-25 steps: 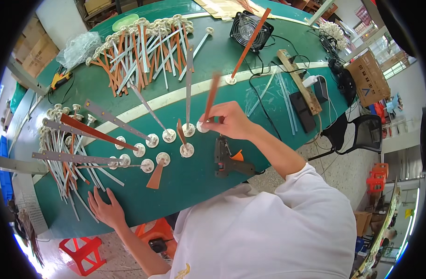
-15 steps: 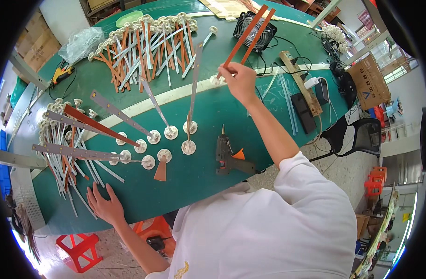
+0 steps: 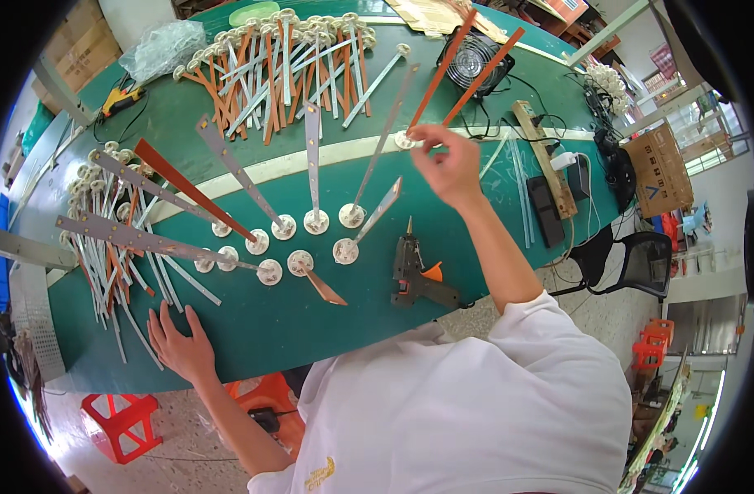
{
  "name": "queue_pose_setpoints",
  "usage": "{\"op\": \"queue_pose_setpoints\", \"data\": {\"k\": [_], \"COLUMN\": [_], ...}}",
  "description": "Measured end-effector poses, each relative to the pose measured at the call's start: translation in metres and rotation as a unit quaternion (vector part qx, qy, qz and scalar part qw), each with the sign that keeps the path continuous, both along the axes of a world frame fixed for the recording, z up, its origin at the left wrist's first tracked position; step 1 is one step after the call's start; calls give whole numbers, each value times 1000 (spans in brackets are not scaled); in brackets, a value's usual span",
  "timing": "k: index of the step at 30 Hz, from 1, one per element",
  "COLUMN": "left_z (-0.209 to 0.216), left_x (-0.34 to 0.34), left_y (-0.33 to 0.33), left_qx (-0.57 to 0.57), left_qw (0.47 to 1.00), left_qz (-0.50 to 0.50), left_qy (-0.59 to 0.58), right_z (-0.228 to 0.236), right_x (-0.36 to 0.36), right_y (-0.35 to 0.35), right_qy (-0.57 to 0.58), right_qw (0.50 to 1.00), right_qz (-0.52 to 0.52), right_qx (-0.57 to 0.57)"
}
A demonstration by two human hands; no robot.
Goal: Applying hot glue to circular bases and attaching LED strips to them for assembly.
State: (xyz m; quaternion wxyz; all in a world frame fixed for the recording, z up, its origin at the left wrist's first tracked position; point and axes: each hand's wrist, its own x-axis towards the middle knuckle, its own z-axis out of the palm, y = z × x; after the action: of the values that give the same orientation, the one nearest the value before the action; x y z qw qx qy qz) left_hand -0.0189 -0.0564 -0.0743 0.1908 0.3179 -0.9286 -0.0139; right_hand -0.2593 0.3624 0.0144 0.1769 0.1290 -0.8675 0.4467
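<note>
My left hand [image 3: 182,348] lies flat on the green table with its fingers spread, just below a pile of thin strips [image 3: 126,272]. My right hand [image 3: 449,169] is at the back right with curled fingers, at the lower end of an orange LED strip [image 3: 485,74]. The hand hides that end. Beside my fingertips, another orange strip [image 3: 444,67] rises from a round white base [image 3: 406,140]. Several LED strips on round white bases stand in the middle, among them a grey one [image 3: 313,156] and an orange one [image 3: 187,191]. A glue gun [image 3: 418,276] lies nearer me.
A heap of orange and white strips with round ends [image 3: 270,74] covers the far table. At the back right are a fan [image 3: 478,62], a wooden power board [image 3: 541,152], a black phone-like block [image 3: 546,210] and cables. A plastic bag [image 3: 163,51] lies far left, near a yellow-black tool [image 3: 121,99].
The view has shifted slightly. The two orange strips by my right hand now lean farther apart, and that hand has drawn slightly nearer me. My left hand stays flat on the table.
</note>
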Motion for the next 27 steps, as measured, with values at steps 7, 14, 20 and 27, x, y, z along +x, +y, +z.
{"op": "queue_pose_setpoints", "data": {"k": [7,14,20,27], "left_z": [2,4,6,4], "left_x": [-3,0,-1,-2], "left_y": [5,5,7,5], "left_qx": [-8,-3,1,1], "left_qw": [1000,1000,1000,1000], "left_qz": [0,11,16,15], "left_qy": [2,0,-2,0], "right_z": [1,-6,-19,-28], "right_x": [24,-8,-49,-56], "right_y": [-34,-46,-40,-39], "right_qy": [-85,-24,91,89], "right_qw": [960,992,995,994], "right_qz": [265,123,-12,-38], "right_qx": [17,29,36,49]}}
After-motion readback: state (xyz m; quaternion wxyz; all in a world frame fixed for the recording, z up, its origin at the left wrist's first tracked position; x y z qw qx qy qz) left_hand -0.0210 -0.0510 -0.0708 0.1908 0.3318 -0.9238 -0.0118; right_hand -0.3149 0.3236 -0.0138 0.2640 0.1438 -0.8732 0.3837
